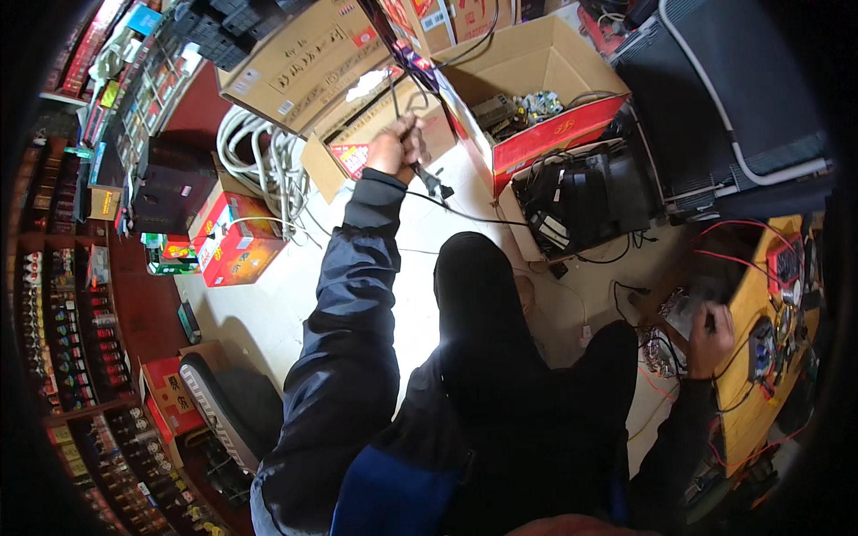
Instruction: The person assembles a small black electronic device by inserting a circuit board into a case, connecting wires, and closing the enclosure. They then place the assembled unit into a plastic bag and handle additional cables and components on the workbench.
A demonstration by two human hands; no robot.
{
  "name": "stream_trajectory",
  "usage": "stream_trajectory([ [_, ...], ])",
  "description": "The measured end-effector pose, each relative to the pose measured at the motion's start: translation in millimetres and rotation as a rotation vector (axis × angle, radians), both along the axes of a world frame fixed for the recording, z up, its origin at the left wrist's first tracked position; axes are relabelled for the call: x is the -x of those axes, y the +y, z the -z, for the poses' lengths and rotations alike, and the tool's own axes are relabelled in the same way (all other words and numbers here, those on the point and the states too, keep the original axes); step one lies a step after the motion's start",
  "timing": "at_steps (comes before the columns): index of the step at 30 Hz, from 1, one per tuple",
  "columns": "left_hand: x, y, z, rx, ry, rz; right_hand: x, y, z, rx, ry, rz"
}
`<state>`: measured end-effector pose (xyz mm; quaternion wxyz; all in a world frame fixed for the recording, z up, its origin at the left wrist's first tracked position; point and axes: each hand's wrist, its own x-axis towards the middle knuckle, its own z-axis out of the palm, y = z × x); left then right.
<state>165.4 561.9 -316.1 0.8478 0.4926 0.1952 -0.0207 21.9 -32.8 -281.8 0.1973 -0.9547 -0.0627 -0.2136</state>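
My left hand (399, 147) reaches out over the floor with its fingers closed round a black cable (420, 171). A dark plug-like end (436, 188) dangles just below the fingers. From near there a thin black cord (474, 217) runs right, toward a carton (527, 246) of black electronic parts. My right hand (712, 339) is by the left edge of the wooden bench (746, 393), fingers curled in. What it grips, if anything, I cannot make out; a black cable (677, 353) passes close to it.
An open red-sided box (572, 129) of parts stands far ahead. Coiled white hose (255, 152) and a red carton (241, 241) lie left. Shelves of small goods (71, 322) line the left side. A red meter-like device (785, 268) sits on the bench, with red wires around.
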Motion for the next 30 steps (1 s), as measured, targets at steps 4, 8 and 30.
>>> stream_trajectory([
  [4, 12.8, -7.7, -111.8, -0.11, -0.25, -0.022, -1.0, 4.0, -4.3, 0.045, -0.058, -0.034],
  [8, 40.6, -10.1, -207.7, -0.218, -0.382, -0.047, 6.5, 9.1, -7.1, -0.067, 0.059, 0.101],
  [30, 188.8, 44.1, -437.9, -0.504, -0.966, 0.368, -0.6, -10.1, 16.3, 0.057, 0.012, 0.129],
])
